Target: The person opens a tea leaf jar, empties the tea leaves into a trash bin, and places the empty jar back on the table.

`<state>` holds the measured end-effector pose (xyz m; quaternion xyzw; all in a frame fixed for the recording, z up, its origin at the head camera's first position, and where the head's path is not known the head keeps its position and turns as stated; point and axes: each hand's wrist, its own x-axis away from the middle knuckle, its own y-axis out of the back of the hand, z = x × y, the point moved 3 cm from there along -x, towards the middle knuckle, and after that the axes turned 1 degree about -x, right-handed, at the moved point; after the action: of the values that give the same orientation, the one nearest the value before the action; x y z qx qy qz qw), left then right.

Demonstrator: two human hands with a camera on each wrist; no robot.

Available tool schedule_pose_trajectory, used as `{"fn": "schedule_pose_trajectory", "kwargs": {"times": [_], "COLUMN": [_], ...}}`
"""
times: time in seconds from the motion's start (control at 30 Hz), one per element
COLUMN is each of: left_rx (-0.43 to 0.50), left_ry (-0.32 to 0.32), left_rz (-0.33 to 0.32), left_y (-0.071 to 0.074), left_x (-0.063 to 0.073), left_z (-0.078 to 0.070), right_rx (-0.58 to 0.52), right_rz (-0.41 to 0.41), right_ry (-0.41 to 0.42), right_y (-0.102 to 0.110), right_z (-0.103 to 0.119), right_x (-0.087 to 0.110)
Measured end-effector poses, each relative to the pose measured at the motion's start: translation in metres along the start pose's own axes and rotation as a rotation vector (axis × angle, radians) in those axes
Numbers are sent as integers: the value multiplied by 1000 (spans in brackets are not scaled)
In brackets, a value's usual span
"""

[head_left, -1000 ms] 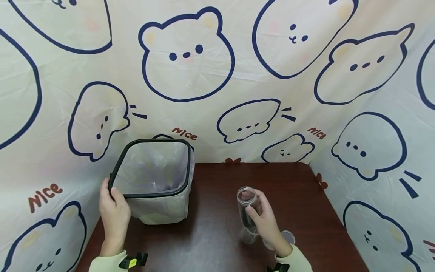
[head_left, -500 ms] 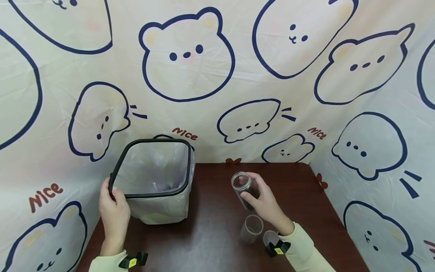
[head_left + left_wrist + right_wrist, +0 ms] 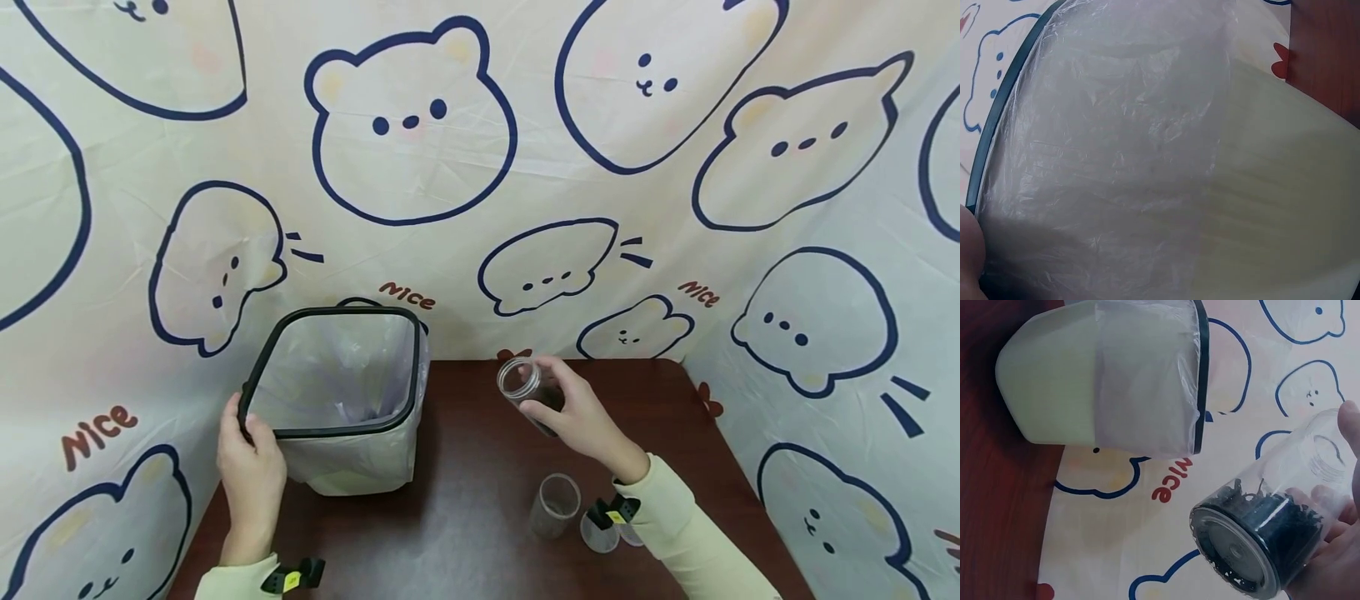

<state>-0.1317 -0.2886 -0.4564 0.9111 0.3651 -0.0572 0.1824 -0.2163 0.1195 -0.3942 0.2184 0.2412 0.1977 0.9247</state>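
My left hand (image 3: 252, 479) grips the black rim of a pale trash bin (image 3: 352, 467) lined with a thin plastic bag, the thumb over the front left corner. In the left wrist view the bag liner (image 3: 1129, 150) fills most of the frame. My right hand (image 3: 588, 421) holds a clear plastic jar (image 3: 519, 380) above the table, right of the bin. No lid covers its threaded mouth, which tilts left toward the bin. Dark, dry shreds (image 3: 1285, 519) like tea leaves fill the jar's lower part in the right wrist view.
A second clear jar (image 3: 555, 507) stands uncapped on the dark wooden table (image 3: 450, 542). Beside it lie two clear round lids, a nearer one (image 3: 600, 535) and another (image 3: 632, 535) partly hidden by the right wrist's camera strap. A cartoon-printed cloth (image 3: 420, 258) rises behind the table.
My right hand has lifted the held jar up, away from the standing jar, and tilted its mouth leftward. The standing jar and lids have come into fuller view. My left hand stays on the bin.
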Motion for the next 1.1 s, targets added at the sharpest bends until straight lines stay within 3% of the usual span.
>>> {"fn": "schedule_pose_trajectory", "kwargs": {"times": [0.23, 0.53, 0.8, 1.1], "left_rx": [-17, -21, -18, -34], "left_ry": [-38, -20, -39, -31], "left_rz": [-43, -12, -19, -27], "left_y": [0, 0, 0, 0], "left_x": [-2, -2, -2, -1], "left_z": [0, -1, -2, -1], "right_rx": [41, 86, 191, 249], "right_rz": [55, 114, 161, 164], "right_ry": [30, 62, 130, 149], "right_y": [-10, -19, -30, -44], "right_z": [6, 17, 22, 29], "right_x": [-15, -31, -42, -55]}}
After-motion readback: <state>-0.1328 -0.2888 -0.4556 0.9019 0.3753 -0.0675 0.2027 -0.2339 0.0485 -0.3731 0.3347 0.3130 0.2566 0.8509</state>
